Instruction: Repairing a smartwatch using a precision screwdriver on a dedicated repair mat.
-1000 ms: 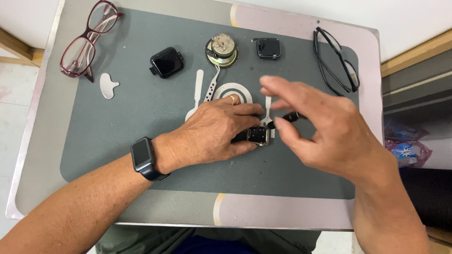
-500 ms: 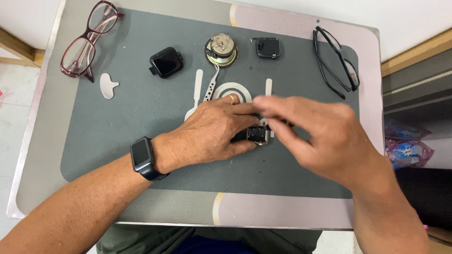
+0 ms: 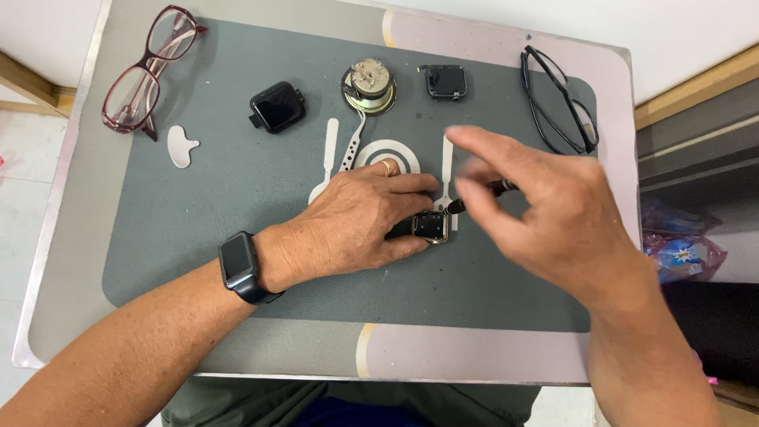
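Person, two bare forearms, no sleeves in view. Left hand (image 3: 356,221): gold-coloured ring (image 3: 387,167) on one finger; dark smartwatch (image 3: 239,265) at the wrist, rounded rectangular black face, dark band. Right hand (image 3: 553,217): no ring or watch visible, partly blurred. Olive-green garment (image 3: 261,403) and a blue patch at lower frame edge.

head cam | looks steeply down | close over grey mat (image 3: 237,205)

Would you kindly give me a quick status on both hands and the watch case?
Left hand pins square watch case to grey mat. Right hand holds thin dark tool at its edge. Nothing obstructing.
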